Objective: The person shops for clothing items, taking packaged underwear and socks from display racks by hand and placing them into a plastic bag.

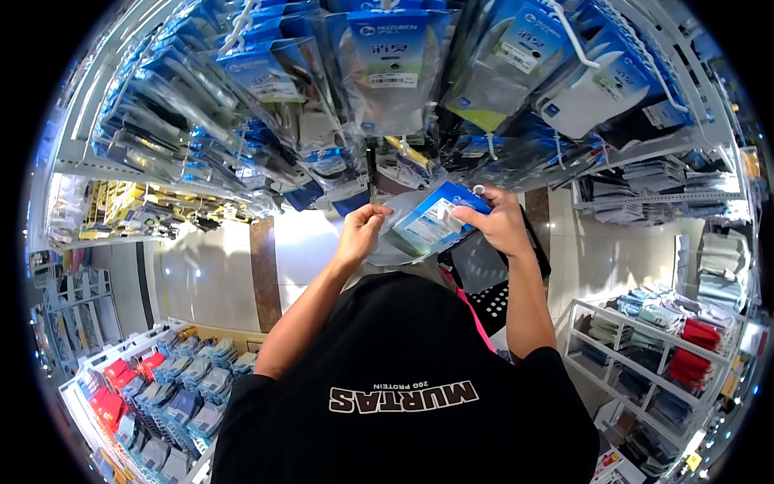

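Note:
A sock packet (435,219) with a blue header card, a white label and a clear plastic bag is held in front of my chest, tilted. My right hand (503,224) grips its blue end, with the thumb lying across the front. My left hand (360,234) is closed in a pinch at the bag's pale, see-through edge. Just beyond my hands hang rows of similar blue-topped sock packets (393,68) on hooks. The packet covers part of what lies below it.
A black perforated basket (488,302) is below my right forearm. White racks of folded goods stand behind me, one at lower left (97,355) and one at lower right (637,355). Metal hooks (576,44) stick out from the display ahead. Tiled floor (205,270) shows on both sides.

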{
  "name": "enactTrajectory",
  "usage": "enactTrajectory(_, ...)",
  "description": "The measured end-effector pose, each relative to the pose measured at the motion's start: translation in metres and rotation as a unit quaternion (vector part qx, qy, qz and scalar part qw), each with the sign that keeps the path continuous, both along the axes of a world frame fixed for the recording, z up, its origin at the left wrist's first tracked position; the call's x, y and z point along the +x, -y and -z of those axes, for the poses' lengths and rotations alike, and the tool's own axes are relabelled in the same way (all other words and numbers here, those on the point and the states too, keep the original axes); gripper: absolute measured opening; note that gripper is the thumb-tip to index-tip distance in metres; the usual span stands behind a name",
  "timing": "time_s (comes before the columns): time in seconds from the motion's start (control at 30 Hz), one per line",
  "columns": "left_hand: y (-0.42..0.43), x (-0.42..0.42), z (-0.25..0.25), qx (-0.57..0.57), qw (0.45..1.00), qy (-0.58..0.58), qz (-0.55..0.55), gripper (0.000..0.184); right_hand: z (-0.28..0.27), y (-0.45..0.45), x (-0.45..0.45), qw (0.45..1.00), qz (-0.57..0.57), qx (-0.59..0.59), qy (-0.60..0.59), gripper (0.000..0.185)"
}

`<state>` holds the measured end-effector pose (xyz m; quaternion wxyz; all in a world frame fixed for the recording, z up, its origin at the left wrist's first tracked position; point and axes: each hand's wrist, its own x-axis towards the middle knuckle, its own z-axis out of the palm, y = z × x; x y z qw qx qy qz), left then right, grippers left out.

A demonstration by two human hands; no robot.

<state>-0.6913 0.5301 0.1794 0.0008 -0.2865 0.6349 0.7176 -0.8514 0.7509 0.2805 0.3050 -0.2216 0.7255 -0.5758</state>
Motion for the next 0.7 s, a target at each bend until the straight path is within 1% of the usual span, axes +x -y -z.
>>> enactTrajectory(0.07,-0.002,-0.004,-0.008,-0.012,0.999,0.006,0.043,0.027,-0.008,-0.005,-0.003,0.999,0.0,-0.035,0.006,0.031)
enactTrajectory(0.17,0.003,0.002,-0.027,0.056,0.984,0.021,0.165,0.034,-0.009,-0.007,-0.009,0.995,0.018,-0.093,0.036,0.032)
enactTrajectory(0.2,0.003,0.003,-0.022,0.026,0.974,-0.059,0.219,0.038,0.003,-0.008,-0.014,0.993,0.059,-0.087,0.056,0.033)
enactTrajectory(0.23,0.0,0.007,-0.023,0.004,0.962,-0.081,0.259,0.036,0.008,-0.011,-0.014,0.991,0.071,-0.095,0.057,0.033)
enactTrajectory(0.3,-0.013,0.001,-0.065,-0.051,0.946,-0.061,0.313,0.032,0.009,-0.01,-0.016,0.988,0.088,-0.112,0.057,0.035)
enactTrajectory(0.33,-0.018,-0.001,-0.066,-0.11,0.938,0.023,0.328,0.031,0.012,-0.01,-0.015,0.99,0.09,-0.101,0.051,0.045)
enactTrajectory(0.4,-0.032,0.0,-0.065,-0.135,0.952,-0.041,0.272,0.031,0.017,0.001,-0.006,0.965,0.221,-0.135,-0.031,0.053)
enactTrajectory(0.43,-0.039,0.0,-0.065,-0.147,0.956,-0.074,0.244,0.031,0.02,0.004,-0.003,0.944,0.285,-0.152,-0.073,0.058)
enactTrajectory(0.47,-0.046,-0.001,-0.076,-0.212,0.953,-0.038,0.214,0.031,0.034,-0.001,-0.004,0.926,0.317,-0.113,-0.171,0.063)
enactTrajectory(0.57,-0.059,-0.005,-0.074,-0.349,0.921,-0.122,0.124,0.028,0.03,0.001,0.025,0.894,0.38,-0.041,-0.234,0.061)
enactTrajectory(0.6,-0.062,-0.006,-0.073,-0.402,0.896,-0.144,0.118,0.023,0.031,0.005,0.038,0.905,0.353,-0.048,-0.231,0.063)
enactTrajectory(0.63,-0.064,-0.007,-0.07,-0.432,0.877,-0.174,0.119,0.022,0.032,0.013,0.051,0.916,0.344,-0.135,-0.156,0.065)
enactTrajectory(0.7,-0.069,-0.008,-0.061,-0.488,0.831,-0.235,0.124,0.02,0.031,0.024,0.066,0.925,0.328,-0.185,-0.054,0.075)
